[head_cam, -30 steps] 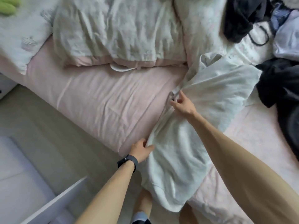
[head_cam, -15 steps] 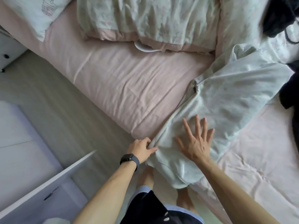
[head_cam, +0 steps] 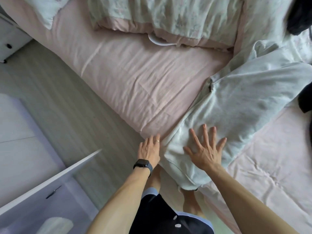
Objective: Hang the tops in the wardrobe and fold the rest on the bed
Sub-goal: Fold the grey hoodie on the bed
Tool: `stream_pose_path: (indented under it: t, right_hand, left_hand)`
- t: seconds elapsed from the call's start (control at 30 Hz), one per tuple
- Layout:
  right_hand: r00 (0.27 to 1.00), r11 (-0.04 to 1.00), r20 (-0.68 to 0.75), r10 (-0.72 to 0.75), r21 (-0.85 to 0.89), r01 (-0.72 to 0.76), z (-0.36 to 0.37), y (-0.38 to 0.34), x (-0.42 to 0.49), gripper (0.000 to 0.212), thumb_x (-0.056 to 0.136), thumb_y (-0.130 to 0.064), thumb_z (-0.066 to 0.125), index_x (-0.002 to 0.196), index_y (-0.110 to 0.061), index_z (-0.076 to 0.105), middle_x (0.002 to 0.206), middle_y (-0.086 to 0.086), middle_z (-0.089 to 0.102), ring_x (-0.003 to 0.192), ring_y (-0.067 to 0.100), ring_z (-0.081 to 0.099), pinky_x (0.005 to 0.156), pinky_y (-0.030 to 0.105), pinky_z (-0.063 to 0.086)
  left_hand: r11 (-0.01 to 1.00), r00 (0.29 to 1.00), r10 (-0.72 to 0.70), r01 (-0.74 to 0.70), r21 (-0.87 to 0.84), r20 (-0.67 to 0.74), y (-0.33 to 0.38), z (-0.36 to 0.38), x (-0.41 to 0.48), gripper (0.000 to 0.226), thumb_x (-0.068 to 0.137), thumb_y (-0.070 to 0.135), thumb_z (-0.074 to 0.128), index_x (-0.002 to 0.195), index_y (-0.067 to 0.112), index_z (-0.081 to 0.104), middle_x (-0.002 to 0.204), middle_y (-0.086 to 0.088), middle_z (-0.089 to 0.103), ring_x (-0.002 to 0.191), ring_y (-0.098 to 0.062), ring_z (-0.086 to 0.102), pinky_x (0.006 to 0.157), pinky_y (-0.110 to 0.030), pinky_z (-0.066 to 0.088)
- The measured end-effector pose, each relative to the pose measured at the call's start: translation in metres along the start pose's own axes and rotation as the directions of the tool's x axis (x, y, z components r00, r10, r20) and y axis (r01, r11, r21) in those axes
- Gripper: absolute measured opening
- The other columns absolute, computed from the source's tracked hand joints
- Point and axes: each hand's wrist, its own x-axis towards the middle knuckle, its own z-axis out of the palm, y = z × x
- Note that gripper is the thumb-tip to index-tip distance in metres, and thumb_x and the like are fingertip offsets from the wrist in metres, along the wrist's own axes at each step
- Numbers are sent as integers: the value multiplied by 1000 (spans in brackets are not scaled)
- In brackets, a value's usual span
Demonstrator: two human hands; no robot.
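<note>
The pale white cotton garment [head_cam: 244,102] lies on the pink-sheeted bed [head_cam: 135,78]. Its long axis runs from the near corner, where one end droops over the edge, to the far right. The right hand [head_cam: 205,152] rests flat on the near end, fingers splayed, gripping nothing. The left hand [head_cam: 149,151] sits at the garment's left edge, but whether it pinches cloth I cannot tell.

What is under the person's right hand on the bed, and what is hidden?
The right hand lies flat, fingers spread, on the white garment. The garment covers the pink sheet there, so whatever lies beneath it cannot be seen.
</note>
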Motion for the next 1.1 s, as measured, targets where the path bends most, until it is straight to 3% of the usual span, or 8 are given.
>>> stream_pose_path:
  t: [0.13, 0.23, 0.37, 0.5, 0.73, 0.93, 1.03, 1.1]
  right_hand:
    - [995, 1000, -95, 16, 12, -15, -16, -4, -2, 82, 90, -77, 30, 158, -48, -6, 166, -1, -25, 150, 32, -30, 111, 73, -19]
    - [999, 999, -34, 37, 38, -35, -16, 6, -8, 78, 94, -68, 33, 158, -45, -5, 166, -2, -25, 149, 32, -32, 112, 74, -16]
    - [996, 992, 90, -21, 122, 10, -25, 24, -7, 72, 97, -59, 39, 158, -45, 4, 168, -3, -18, 152, 30, -23, 117, 70, -2]
    - [996, 946, -81, 27, 325, 0, -57, 37, -9, 62, 98, -51, 49, 156, -35, 33, 169, -1, 15, 156, 23, 7, 122, 52, 15]
    - [918, 783, -325, 228, 621, 25, -134, 117, 26, 51, 96, -34, 64, 145, -24, 53, 157, 4, 42, 139, 29, 42, 112, 42, 40]
    - [841, 801, -415, 347, 598, -35, -208, 199, 107, 60, 96, -39, 57, 151, -18, 42, 158, 5, 39, 146, 28, 31, 117, 43, 28]
    - [878, 822, -280, 388, 536, -192, -229, 227, 148, 63, 98, -47, 46, 154, -24, 31, 161, 1, 35, 151, 24, 22, 118, 52, 16]
    - [912, 833, -183, 368, 502, -235, -235, 234, 165, 53, 97, -48, 42, 146, -27, 40, 148, 2, 50, 143, 27, 36, 114, 58, 17]
  left_hand:
    - [922, 926, 375, -367, 121, -48, 24, -1, 7, 96, 79, 12, 55, 161, 28, 6, 168, -1, 2, 153, -24, 8, 123, -48, 13]
    - [915, 937, 295, -334, 225, 188, 33, -6, 18, 96, 85, 16, 61, 160, 32, 2, 167, 5, -11, 154, -23, -2, 122, -54, 8]
    - [883, 922, 262, -348, 315, 284, 52, -30, 33, 82, 87, 22, 63, 157, 30, 23, 164, -1, 15, 150, -26, 13, 120, -51, 15]
    - [897, 929, 302, -353, 266, 213, 80, -72, 63, 53, 89, 14, 52, 141, 24, 46, 140, -3, 49, 134, -23, 39, 112, -39, 28]
    - [889, 893, 439, -415, 191, -100, 172, -164, 139, 62, 94, 19, 46, 154, 22, 30, 150, 0, 41, 134, -22, 41, 111, -33, 30]
    - [944, 935, 319, -328, -33, -156, 253, -203, 207, 57, 96, 44, 53, 148, 22, 42, 150, 3, 41, 133, -23, 44, 108, -32, 34]
    - [970, 982, 172, -184, -162, -83, 282, -199, 231, 57, 94, 55, 52, 142, 25, 46, 145, 1, 47, 131, -25, 46, 106, -35, 39]
    - [973, 988, 141, -151, -175, -68, 290, -193, 239, 51, 93, 56, 52, 134, 25, 49, 137, -1, 55, 126, -26, 50, 103, -37, 42]
